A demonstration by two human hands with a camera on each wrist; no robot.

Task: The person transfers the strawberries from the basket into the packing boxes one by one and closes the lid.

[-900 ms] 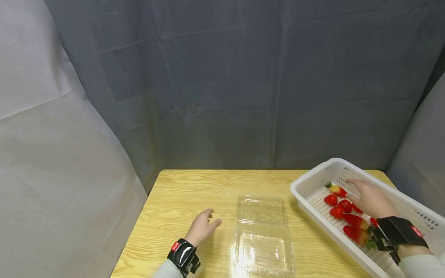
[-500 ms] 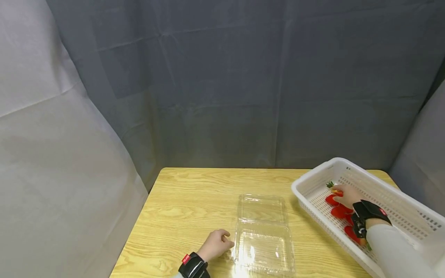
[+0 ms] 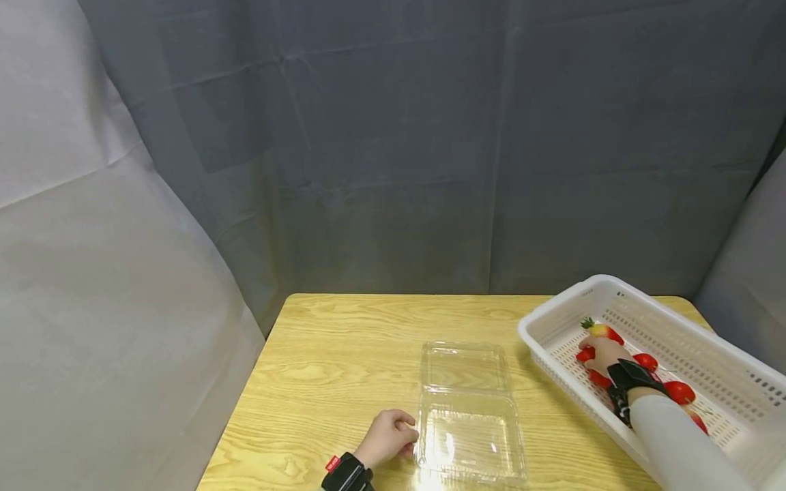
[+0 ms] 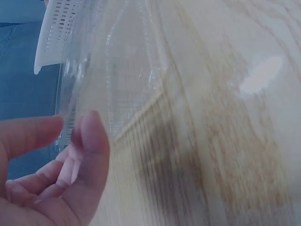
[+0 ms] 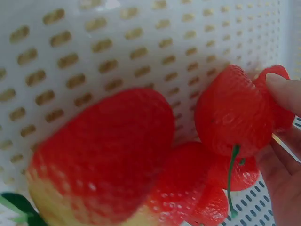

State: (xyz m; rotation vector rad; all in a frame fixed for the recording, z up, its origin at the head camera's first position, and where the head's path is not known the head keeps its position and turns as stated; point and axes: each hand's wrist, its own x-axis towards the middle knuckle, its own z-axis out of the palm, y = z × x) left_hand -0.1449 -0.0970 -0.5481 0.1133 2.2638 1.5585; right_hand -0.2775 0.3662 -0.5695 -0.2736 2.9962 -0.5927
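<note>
A hinged clear plastic container (image 3: 471,436) lies unfolded on the wooden table. My left hand (image 3: 388,435) is at its left edge, and in the left wrist view the thumb and curled fingers pinch the rim. To the right, my right hand (image 3: 608,354) reaches into a white perforated basket (image 3: 724,354). Its thumb and fingers grip a small red fruit (image 5: 281,110) at the far left of the basket, partly hidden by the hand. Beside it lie a red fruit with a green stem (image 5: 233,110) and a large red-and-yellow strawberry (image 5: 106,153).
A strawberry with green leaves (image 3: 604,332) lies just beyond the right hand. More red fruit (image 3: 679,392) lies right of the forearm in the basket. Grey cloth (image 3: 393,170) hangs behind the table, and pale cloth (image 3: 110,307) hangs at the left.
My left hand has moved right, up to the container's edge. My right hand has moved left and down among the fruit, uncovering red pieces to the right of its wrist.
</note>
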